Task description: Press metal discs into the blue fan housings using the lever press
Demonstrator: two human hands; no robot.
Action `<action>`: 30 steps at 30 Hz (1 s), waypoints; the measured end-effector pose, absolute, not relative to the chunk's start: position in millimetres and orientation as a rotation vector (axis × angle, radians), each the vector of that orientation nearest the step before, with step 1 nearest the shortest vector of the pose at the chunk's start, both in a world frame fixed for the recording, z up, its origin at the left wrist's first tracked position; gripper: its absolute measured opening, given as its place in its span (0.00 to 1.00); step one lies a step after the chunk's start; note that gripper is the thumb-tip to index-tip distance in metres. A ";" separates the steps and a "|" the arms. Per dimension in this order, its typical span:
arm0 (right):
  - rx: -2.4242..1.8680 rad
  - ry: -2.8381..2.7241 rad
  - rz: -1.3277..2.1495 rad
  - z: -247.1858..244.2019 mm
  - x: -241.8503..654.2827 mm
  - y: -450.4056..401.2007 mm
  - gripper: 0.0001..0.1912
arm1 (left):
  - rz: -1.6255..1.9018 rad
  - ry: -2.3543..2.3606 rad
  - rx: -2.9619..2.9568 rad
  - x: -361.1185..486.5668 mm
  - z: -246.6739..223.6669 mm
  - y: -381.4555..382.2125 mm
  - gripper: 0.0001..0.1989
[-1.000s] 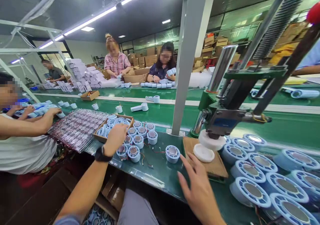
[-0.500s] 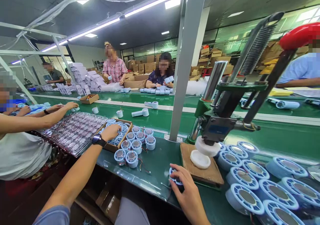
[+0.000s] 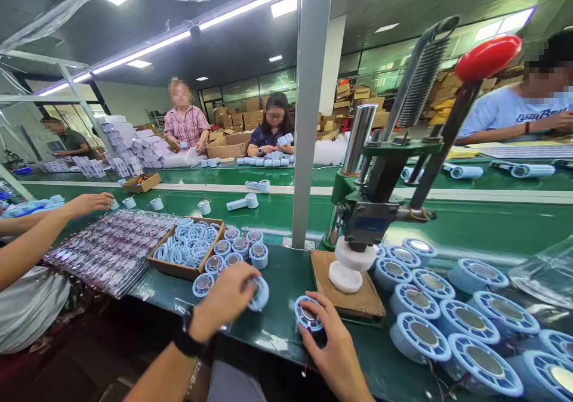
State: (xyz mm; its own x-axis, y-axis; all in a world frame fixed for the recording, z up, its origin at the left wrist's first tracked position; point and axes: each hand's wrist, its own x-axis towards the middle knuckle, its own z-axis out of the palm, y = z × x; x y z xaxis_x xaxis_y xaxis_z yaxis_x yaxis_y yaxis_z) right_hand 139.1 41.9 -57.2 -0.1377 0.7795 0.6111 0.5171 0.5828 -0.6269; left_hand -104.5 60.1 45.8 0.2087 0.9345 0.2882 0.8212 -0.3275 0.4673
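Observation:
My right hand has its thumb and fingers round a light-blue motor housing on the green bench, a short round part with a grey metal disc in its top. To its left, my left hand pinches a light-blue ring, blurred by motion and partly covered by the fingers. Beyond my left hand stand several similar motor housings, some hidden behind it. A cardboard box of loose light-blue rings lies farther left.
A green hand press with a red knob and white pads stands behind my right hand. More housings crowd the right side. A grey post rises ahead. At left, a co-worker's arm reaches over wrapped parts.
My left hand has left the box of rings and moved right, towards my right hand, bringing a ring. My right hand stays at the motor housing. The view has turned slightly right.

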 end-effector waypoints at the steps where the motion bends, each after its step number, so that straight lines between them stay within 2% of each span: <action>1: -1.058 -1.810 0.330 -56.5 140.5 40.6 0.13 | 0.719 1.584 2.278 -82.0 32.0 53.0 0.12; 4: -1.062 -1.819 0.352 -53.9 147.8 33.1 0.13 | 0.584 1.603 2.285 -42.0 -3.3 46.4 0.12; 7: -1.078 -1.804 0.406 -50.7 156.3 23.9 0.14 | 0.663 1.593 2.245 -43.3 -21.1 50.2 0.14; 10: -1.087 -1.773 0.451 -48.1 160.4 18.1 0.14 | 0.692 1.422 2.220 -59.7 -23.2 49.6 0.17; 15: -1.124 -1.720 0.464 -48.1 158.4 16.3 0.16 | 0.604 1.442 2.248 -62.8 -22.1 37.5 0.32; 22: -1.166 -1.698 0.565 -48.5 160.0 16.4 0.19 | 0.600 1.670 2.188 -50.8 -21.8 38.0 0.38; 27: -1.137 -1.684 0.523 -48.2 160.2 16.9 0.18 | 0.613 1.525 2.237 -50.6 -21.6 33.9 0.45; 30: -1.143 -1.672 0.524 -48.0 159.9 16.5 0.19 | 0.710 1.656 2.192 -46.0 -28.2 34.1 0.38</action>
